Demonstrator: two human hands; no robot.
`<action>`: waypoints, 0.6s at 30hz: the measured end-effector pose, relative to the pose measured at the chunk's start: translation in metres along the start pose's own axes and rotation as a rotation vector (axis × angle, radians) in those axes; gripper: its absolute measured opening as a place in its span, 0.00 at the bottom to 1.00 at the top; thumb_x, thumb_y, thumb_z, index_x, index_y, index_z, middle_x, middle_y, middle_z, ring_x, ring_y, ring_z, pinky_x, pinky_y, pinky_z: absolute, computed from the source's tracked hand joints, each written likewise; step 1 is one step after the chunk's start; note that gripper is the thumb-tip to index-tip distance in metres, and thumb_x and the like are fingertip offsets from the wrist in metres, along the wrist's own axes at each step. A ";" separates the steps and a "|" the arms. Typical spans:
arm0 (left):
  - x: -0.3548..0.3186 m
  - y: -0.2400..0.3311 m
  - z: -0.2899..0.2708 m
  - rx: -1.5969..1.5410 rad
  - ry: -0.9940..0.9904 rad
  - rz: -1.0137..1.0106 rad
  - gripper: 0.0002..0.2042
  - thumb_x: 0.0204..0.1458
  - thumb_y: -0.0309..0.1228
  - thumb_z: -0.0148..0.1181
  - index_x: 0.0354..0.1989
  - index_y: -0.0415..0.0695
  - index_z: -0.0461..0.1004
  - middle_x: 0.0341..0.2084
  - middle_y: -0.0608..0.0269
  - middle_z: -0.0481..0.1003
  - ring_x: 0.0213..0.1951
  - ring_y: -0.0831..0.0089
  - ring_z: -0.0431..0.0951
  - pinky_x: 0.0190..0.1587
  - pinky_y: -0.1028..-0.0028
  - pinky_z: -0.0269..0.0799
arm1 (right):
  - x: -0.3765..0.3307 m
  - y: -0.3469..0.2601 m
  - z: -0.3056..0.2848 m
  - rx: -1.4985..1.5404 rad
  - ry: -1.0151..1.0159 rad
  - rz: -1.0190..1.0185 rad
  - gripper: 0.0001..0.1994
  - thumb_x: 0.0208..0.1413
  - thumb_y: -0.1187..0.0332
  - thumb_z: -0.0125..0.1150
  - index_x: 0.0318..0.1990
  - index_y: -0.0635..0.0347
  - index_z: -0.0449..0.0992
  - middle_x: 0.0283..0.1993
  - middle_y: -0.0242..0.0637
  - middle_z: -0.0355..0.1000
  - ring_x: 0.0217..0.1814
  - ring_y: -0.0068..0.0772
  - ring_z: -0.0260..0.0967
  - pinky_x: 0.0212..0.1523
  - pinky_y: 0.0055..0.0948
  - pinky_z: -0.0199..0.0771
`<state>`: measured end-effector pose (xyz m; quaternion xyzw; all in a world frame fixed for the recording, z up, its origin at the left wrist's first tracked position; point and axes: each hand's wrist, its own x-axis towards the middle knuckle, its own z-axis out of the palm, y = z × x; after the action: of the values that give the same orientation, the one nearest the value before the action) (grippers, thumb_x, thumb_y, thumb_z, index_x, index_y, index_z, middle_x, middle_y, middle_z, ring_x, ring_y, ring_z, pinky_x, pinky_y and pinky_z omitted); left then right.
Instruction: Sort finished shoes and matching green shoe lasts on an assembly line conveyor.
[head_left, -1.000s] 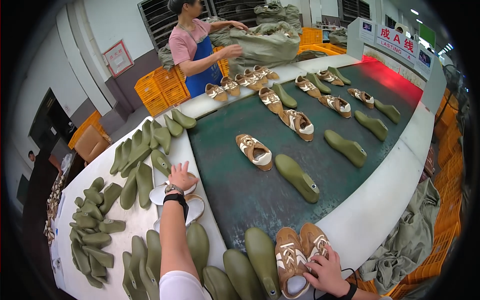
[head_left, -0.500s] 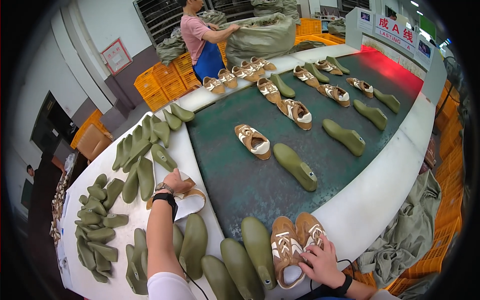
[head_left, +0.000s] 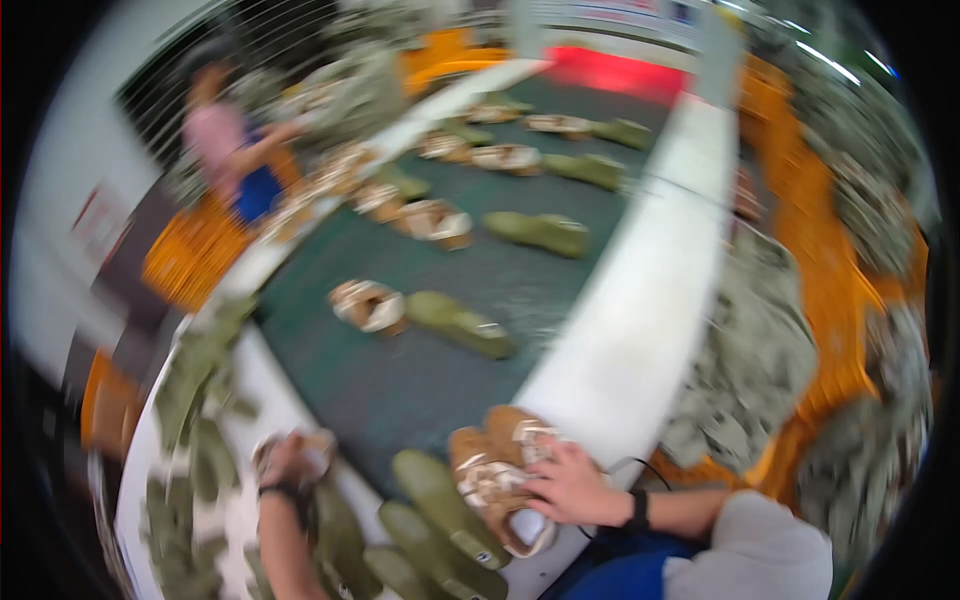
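Observation:
My left hand [head_left: 288, 458], blurred by motion, is closed on a brown and white sneaker [head_left: 318, 447] over the white table at lower left; its grip is partly hidden. At lower centre, a pair of brown sneakers with white stripes stands side by side. My right hand [head_left: 572, 482] grips the right sneaker [head_left: 515, 428] of the pair, covering its heel. The left sneaker [head_left: 487, 480] lies against it, its pale insole showing. Several green shoe lasts [head_left: 440, 497] lie between my hands, the nearest touching the left sneaker.
A dark green belt [head_left: 390, 385] carries brown sneakers and green lasts [head_left: 460, 322]. More lasts [head_left: 205, 455] crowd the white table at left. A person in pink [head_left: 225, 140] stands at far left. Orange crates [head_left: 835, 335] and grey-green cloth [head_left: 745, 350] line the right.
The view has swung right and blurred, so the belt and table appear shifted left. My right hand stays at the pair of sneakers, and my left hand stays at its sneaker.

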<state>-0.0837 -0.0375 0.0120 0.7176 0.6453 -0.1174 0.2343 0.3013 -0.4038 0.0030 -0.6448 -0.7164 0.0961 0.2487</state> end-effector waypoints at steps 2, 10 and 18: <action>-0.022 0.029 -0.008 0.278 0.058 0.047 0.38 0.27 0.37 0.73 0.54 0.46 0.67 0.42 0.52 0.76 0.46 0.55 0.76 0.50 0.62 0.70 | -0.001 0.007 0.008 -0.023 -0.010 -0.005 0.12 0.46 0.57 0.63 0.38 0.46 0.78 0.44 0.31 0.68 0.65 0.49 0.49 0.52 0.49 0.57; -0.075 0.078 0.005 0.811 0.293 0.146 0.24 0.46 0.50 0.59 0.44 0.43 0.72 0.37 0.46 0.77 0.42 0.50 0.77 0.45 0.56 0.72 | -0.019 0.009 0.015 0.010 -0.005 0.045 0.12 0.48 0.55 0.61 0.36 0.50 0.78 0.41 0.33 0.68 0.66 0.47 0.45 0.52 0.47 0.55; -0.132 0.101 -0.005 0.206 1.057 0.637 0.32 0.35 0.29 0.70 0.55 0.49 0.67 0.36 0.45 0.75 0.34 0.51 0.75 0.36 0.59 0.72 | -0.008 0.003 0.016 0.111 0.402 -0.076 0.17 0.47 0.58 0.62 0.44 0.54 0.75 0.49 0.41 0.65 0.63 0.49 0.51 0.53 0.50 0.58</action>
<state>-0.0040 -0.1554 0.0973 0.8547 0.4139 0.2674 -0.1632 0.2964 -0.4085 -0.0145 -0.6090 -0.6697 -0.0046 0.4250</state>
